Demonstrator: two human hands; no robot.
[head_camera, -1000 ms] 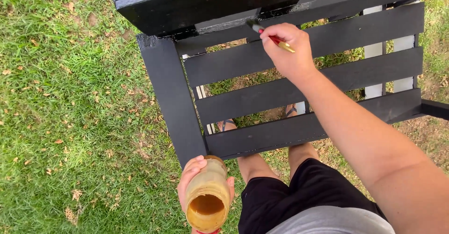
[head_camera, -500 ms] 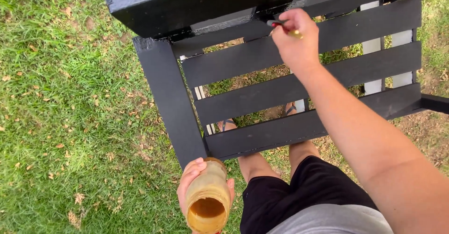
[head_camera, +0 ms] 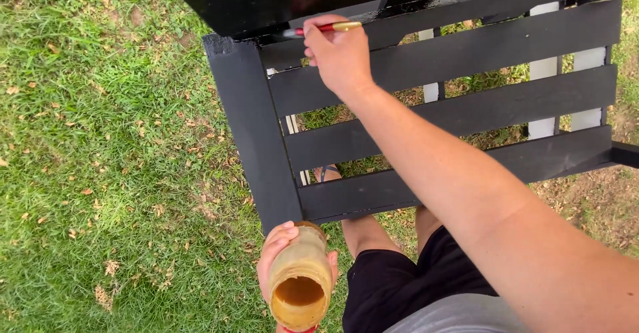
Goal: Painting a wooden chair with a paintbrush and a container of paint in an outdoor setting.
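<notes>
Black-painted slats of a wooden bench lie just below the right hand, whose fingers pinch a thin red-handled brush; its tip seems to touch the upper rail. Left hand fingers wrap an open jar of brownish liquid.

The right arm stretches forward and up across the frame, bare forearm straight, wrist slightly bent, the right hand closed in a pinch with knuckles upward. The left hand sits low near the body, fingers curled in a wrapping grip, thumb on top. Bare knees show below
</notes>
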